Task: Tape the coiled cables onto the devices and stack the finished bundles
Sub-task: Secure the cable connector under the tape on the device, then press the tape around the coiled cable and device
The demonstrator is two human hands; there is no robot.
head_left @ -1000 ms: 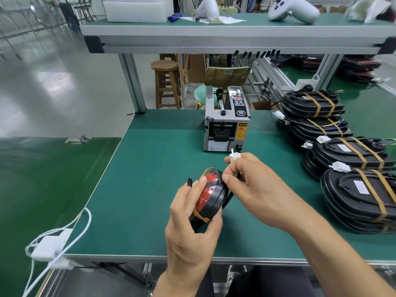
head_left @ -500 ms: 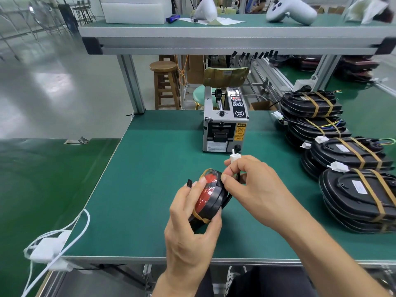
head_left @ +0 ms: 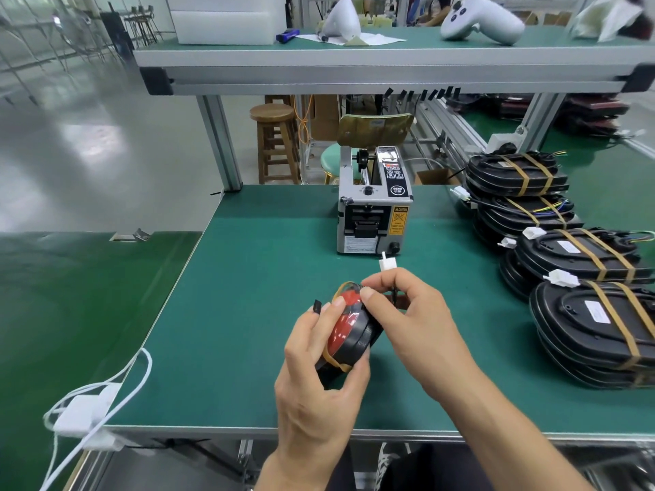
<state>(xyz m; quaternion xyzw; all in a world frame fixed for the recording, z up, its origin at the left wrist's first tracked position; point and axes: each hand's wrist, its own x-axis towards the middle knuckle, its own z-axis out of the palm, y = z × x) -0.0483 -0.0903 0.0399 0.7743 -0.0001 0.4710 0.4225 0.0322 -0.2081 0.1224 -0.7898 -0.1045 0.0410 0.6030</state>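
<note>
Device (head_left: 349, 327) tilted on edge, left hand (head_left: 319, 377) gripping it; right hand (head_left: 407, 313) pinches cable (connector (head_left: 387, 264) upright) for taping.

The bench (head_left: 269, 313) has a green mat top and a pale metal front edge. The landmark is the grey tape dispenser (head_left: 374, 214), which stands toward the back of the mat, near the middle. To its right, well apart, stacks of black taped bundles (head_left: 584, 303) run from the back edge toward the front, each bound with tan tape strips and showing small white connectors. At the front left corner, far from the dispenser, a white charger with its cable (head_left: 83, 412) hangs over the edge. Above the dispenser, an upper shelf (head_left: 390, 62) carries a white foam block (head_left: 227, 17), a blue marker (head_left: 287, 35), papers (head_left: 368, 39) and a white controller (head_left: 482, 19).
</note>
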